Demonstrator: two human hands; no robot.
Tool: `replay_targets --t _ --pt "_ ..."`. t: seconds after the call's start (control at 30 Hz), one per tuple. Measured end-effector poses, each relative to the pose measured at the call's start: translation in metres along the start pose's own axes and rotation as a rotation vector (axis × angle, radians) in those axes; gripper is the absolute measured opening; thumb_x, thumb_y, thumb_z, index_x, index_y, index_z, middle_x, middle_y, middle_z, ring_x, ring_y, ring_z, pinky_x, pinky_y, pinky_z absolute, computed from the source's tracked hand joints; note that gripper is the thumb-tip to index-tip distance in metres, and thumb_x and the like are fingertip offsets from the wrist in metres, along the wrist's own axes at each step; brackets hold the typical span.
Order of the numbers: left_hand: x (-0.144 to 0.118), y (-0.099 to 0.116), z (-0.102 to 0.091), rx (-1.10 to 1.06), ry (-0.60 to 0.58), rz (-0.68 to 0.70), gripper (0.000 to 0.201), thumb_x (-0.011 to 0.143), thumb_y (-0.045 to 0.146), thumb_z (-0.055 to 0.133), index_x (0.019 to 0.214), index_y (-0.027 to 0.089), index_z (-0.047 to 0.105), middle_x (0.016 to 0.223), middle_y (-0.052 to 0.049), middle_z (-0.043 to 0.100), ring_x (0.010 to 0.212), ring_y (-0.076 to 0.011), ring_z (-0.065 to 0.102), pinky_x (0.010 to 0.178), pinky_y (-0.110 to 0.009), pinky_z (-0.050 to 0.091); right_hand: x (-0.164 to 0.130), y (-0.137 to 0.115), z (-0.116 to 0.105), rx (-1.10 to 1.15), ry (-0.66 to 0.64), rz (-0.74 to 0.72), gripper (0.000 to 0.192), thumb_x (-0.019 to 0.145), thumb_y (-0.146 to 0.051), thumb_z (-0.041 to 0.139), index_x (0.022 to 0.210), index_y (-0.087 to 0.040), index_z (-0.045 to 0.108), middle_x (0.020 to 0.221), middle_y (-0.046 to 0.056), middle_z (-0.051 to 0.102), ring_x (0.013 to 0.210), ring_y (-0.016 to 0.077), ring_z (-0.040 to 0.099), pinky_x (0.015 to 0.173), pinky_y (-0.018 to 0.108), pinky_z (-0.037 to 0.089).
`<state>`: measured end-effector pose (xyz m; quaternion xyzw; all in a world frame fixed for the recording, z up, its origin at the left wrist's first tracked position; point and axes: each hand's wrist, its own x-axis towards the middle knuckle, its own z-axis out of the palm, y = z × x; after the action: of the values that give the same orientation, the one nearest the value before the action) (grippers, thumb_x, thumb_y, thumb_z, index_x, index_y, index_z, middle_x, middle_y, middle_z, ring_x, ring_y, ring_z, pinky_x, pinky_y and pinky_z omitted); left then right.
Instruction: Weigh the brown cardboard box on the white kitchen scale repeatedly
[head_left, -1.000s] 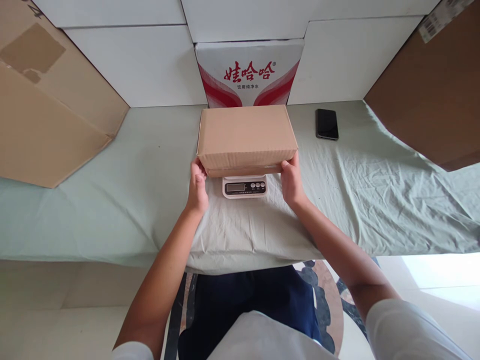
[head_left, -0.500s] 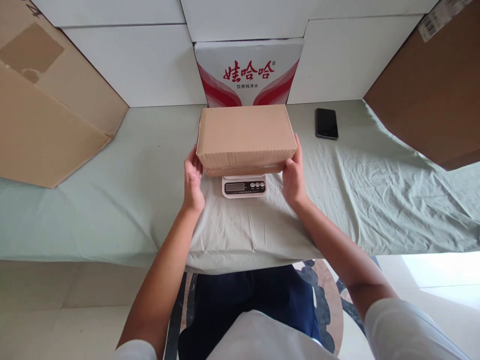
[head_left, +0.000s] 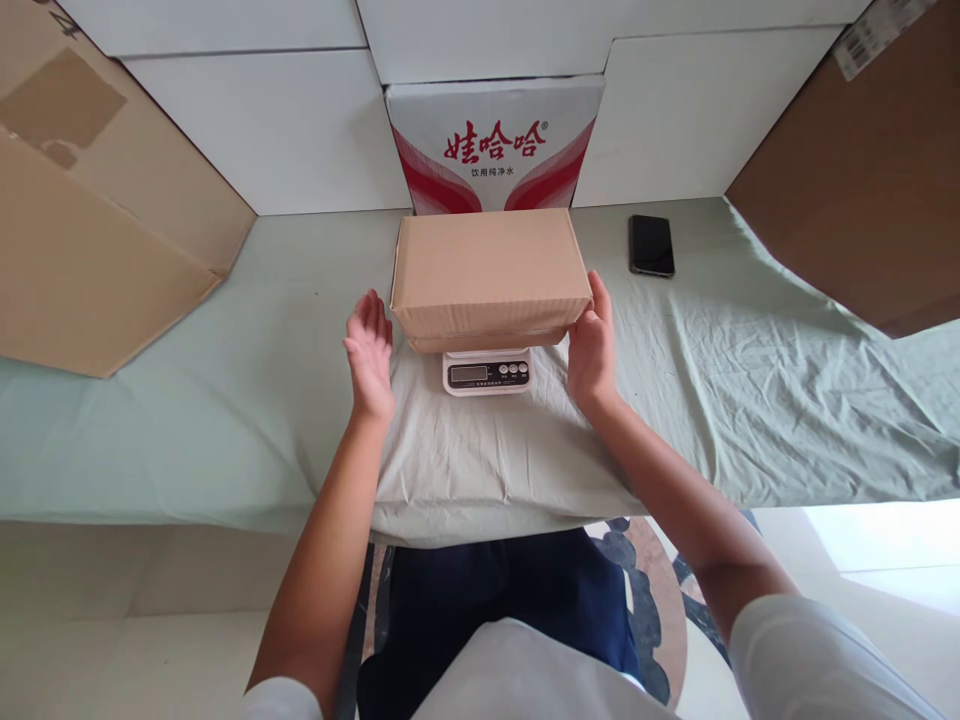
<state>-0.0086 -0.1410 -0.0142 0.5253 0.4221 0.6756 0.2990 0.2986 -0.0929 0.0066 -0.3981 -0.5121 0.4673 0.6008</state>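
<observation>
A closed brown cardboard box (head_left: 491, 262) rests on a small white kitchen scale (head_left: 486, 386), hiding most of it except the front panel with its display and buttons. My left hand (head_left: 370, 355) is open to the left of the box, palm turned toward it, with a gap between them. At the box's right front corner is my right hand (head_left: 592, 345), its fingers stretched up along the side and partly hidden. Whether it still touches the cardboard I cannot tell, but it is not gripping it.
A pale green cloth (head_left: 292, 300) covers the table. A black phone (head_left: 651, 246) lies at the back right. Behind the small box stands a white and red carton (head_left: 491, 145). Large cardboard boxes flank the table on the left (head_left: 97, 250) and right (head_left: 862, 200).
My left hand has moved left, off the side of the box, and its fingers have opened. My right hand has loosened and shifted slightly at the corner. The box stays on the scale.
</observation>
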Motion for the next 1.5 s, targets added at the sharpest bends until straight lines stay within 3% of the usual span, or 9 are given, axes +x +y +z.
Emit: replay_targets --t 0.33,0.6,0.97,1.17,1.5 --pt "0.001 -0.004 -0.003 0.006 0.009 -0.008 0.085 0.090 0.090 0.018 0.152 0.043 0.049 0.173 -0.003 0.040 0.164 -0.0282 0.033 0.135 -0.054 0.029 0.006 0.009 0.001 -0.007 0.009 0.003 0.066 0.087 -0.065 0.053 0.149 -0.046 0.044 0.164 -0.003 0.048 0.161 0.0330 0.036 0.131 0.066 0.033" --pt "0.002 -0.007 -0.004 0.015 -0.006 -0.025 0.087 0.087 0.092 0.016 0.153 0.044 0.048 0.173 -0.003 0.041 0.164 -0.0295 0.035 0.134 -0.057 0.029 0.002 0.008 0.002 -0.075 -0.026 -0.041 0.064 0.090 -0.066 0.047 0.150 -0.044 0.046 0.159 -0.002 0.053 0.154 0.0316 0.044 0.127 0.058 0.041" --pt "-0.004 0.011 0.015 -0.039 -0.039 -0.112 0.093 0.083 0.097 0.024 0.154 0.043 0.050 0.176 -0.004 0.036 0.164 -0.0305 0.032 0.135 -0.055 0.027 -0.002 -0.003 0.007 -0.033 -0.037 -0.034 0.054 0.091 -0.060 0.046 0.142 -0.043 0.053 0.159 -0.002 0.055 0.153 0.0295 0.046 0.127 0.053 0.043" --pt "-0.006 0.015 0.021 -0.028 -0.074 -0.120 0.096 0.081 0.098 0.028 0.153 0.039 0.052 0.171 -0.008 0.045 0.163 -0.0329 0.036 0.131 -0.053 0.034 0.000 0.000 0.006 -0.038 -0.055 -0.054 0.055 0.090 -0.063 0.047 0.139 -0.041 0.053 0.158 -0.002 0.055 0.152 0.0298 0.047 0.126 0.053 0.043" --pt "-0.006 0.022 0.026 -0.052 -0.068 -0.128 0.087 0.084 0.094 0.034 0.147 0.040 0.059 0.167 -0.005 0.051 0.162 -0.0327 0.037 0.131 -0.051 0.034 -0.001 -0.003 0.008 0.028 -0.041 -0.051 0.041 0.091 -0.054 0.049 0.129 -0.041 0.059 0.153 -0.003 0.058 0.151 0.0307 0.047 0.126 0.056 0.040"
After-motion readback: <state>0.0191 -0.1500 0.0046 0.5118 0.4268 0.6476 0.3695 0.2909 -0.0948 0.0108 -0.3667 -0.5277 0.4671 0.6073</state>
